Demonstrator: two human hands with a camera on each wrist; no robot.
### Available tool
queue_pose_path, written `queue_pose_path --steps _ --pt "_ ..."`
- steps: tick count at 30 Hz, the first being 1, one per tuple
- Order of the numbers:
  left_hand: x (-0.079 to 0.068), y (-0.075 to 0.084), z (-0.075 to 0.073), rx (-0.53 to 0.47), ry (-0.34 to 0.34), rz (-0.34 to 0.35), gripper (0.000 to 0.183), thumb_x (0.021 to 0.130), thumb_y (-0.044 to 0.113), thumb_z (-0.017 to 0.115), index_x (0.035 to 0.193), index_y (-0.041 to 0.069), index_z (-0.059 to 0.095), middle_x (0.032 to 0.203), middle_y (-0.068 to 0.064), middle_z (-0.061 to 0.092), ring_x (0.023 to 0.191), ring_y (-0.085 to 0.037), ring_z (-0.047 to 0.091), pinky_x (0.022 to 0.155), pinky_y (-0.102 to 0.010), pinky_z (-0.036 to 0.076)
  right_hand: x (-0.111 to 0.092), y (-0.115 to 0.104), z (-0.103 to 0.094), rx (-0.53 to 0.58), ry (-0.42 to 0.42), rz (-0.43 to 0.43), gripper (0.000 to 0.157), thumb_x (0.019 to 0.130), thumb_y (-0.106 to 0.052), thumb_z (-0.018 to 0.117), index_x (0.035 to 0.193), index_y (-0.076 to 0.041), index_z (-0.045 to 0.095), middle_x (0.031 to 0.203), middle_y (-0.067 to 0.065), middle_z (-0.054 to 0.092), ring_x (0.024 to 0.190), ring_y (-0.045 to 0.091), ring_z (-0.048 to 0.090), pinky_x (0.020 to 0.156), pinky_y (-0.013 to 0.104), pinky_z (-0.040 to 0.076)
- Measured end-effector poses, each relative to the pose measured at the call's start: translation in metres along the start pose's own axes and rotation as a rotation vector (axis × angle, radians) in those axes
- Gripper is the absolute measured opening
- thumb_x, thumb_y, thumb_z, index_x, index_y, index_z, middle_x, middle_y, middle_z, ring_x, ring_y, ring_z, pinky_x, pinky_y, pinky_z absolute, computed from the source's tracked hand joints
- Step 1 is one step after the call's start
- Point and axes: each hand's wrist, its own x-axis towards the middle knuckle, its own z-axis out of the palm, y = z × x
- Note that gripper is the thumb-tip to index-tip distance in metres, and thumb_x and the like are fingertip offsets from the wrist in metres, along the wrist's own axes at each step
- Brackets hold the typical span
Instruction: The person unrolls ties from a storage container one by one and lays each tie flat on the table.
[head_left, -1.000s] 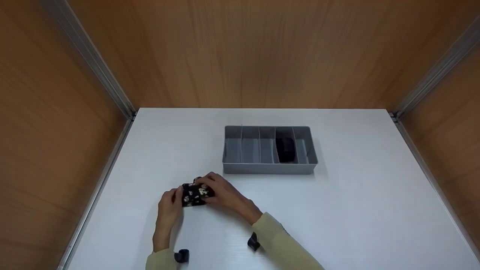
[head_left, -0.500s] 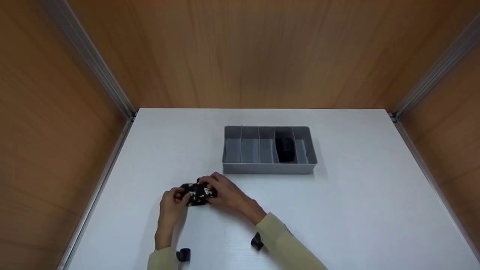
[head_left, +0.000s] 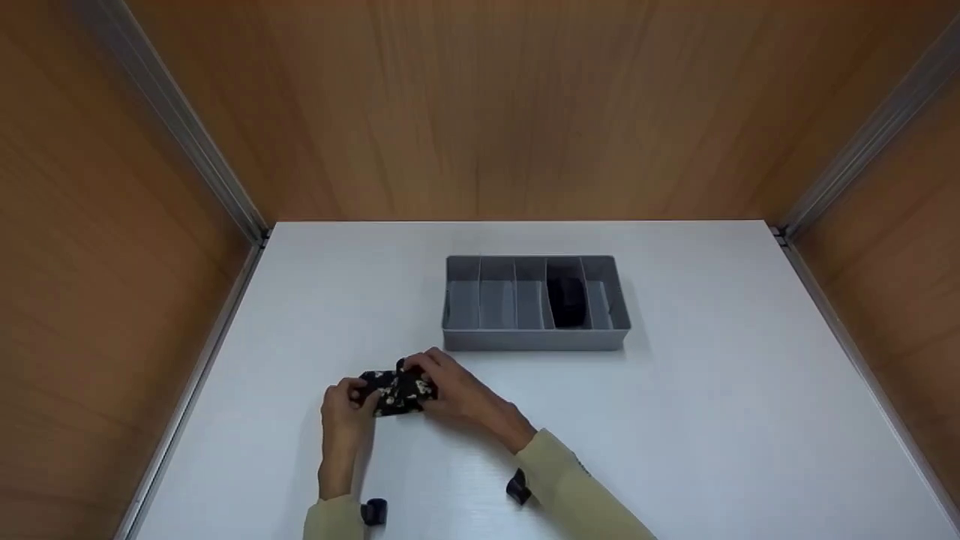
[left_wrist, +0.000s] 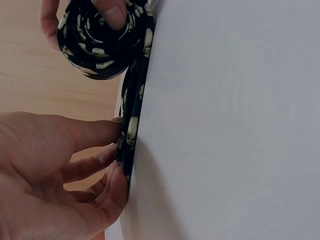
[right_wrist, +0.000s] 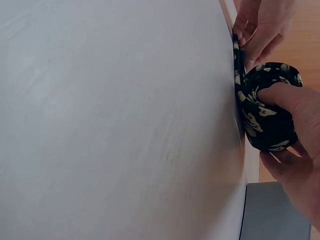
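Note:
A black cloth with cream flowers lies on the white table, partly wound into a roll. My right hand holds the rolled part, thumb pressed into the spiral's side and fingers at its other side. From the roll a flat, folded tail runs left along the table. There my left hand pinches the tail's end between thumb and fingers. The left wrist view shows the layered spiral of the roll facing the camera.
Behind the hands stands a grey box with several compartments in a row. A dark rolled item sits in the second compartment from the right. Wooden panels enclose the table at the back and sides.
Since a second ago the left hand has shifted slightly right, its grip on the tail changed. The right hand and roll have moved a little right. The box stays put.

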Motion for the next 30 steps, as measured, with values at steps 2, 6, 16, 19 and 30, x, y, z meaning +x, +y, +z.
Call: queue_pose_path --steps 2,6,16,19,30 --pt "0.001 0.001 0.002 -0.007 0.010 -0.005 0.026 0.095 0.003 0.070 0.115 -0.011 0.063 0.102 -0.021 0.056 0.094 -0.032 0.056 0.081 -0.040 0.047 0.000 0.001 0.000 0.010 0.004 -0.006 0.060 0.086 0.000 0.081 0.137 -0.010 0.050 0.124 0.009 0.054 0.114 0.018 0.055 0.102 0.026 0.046" --pt "0.003 0.004 0.004 -0.025 0.014 0.000 0.025 0.094 -0.001 0.070 0.114 -0.014 0.064 0.103 -0.024 0.061 0.097 -0.035 0.060 0.085 -0.044 0.050 -0.001 0.003 0.000 0.032 -0.003 0.017 0.060 0.086 0.001 0.080 0.137 -0.010 0.050 0.125 0.009 0.053 0.117 0.018 0.054 0.104 0.027 0.045" --pt "0.003 0.007 0.005 -0.045 0.002 0.027 0.023 0.092 -0.004 0.070 0.113 -0.013 0.065 0.102 -0.023 0.063 0.095 -0.033 0.060 0.084 -0.042 0.050 -0.007 0.004 -0.003 0.048 0.013 0.043 0.061 0.088 -0.003 0.081 0.139 -0.012 0.049 0.128 0.007 0.052 0.120 0.016 0.053 0.105 0.027 0.045" --pt "0.004 0.007 0.006 -0.031 0.009 0.059 0.022 0.091 -0.005 0.072 0.111 -0.012 0.066 0.099 -0.021 0.061 0.093 -0.032 0.059 0.082 -0.040 0.049 -0.010 0.006 -0.004 0.040 0.019 0.033 0.066 0.088 0.000 0.080 0.143 -0.015 0.048 0.130 0.006 0.051 0.123 0.015 0.052 0.107 0.029 0.044" --pt "0.002 0.005 0.007 -0.026 0.006 0.033 0.022 0.094 -0.002 0.071 0.113 -0.010 0.065 0.096 -0.017 0.058 0.091 -0.029 0.056 0.079 -0.035 0.046 -0.018 0.008 -0.010 0.098 -0.008 0.068 0.070 0.086 0.003 0.079 0.145 -0.019 0.048 0.126 0.004 0.050 0.115 0.014 0.052 0.100 0.029 0.047"
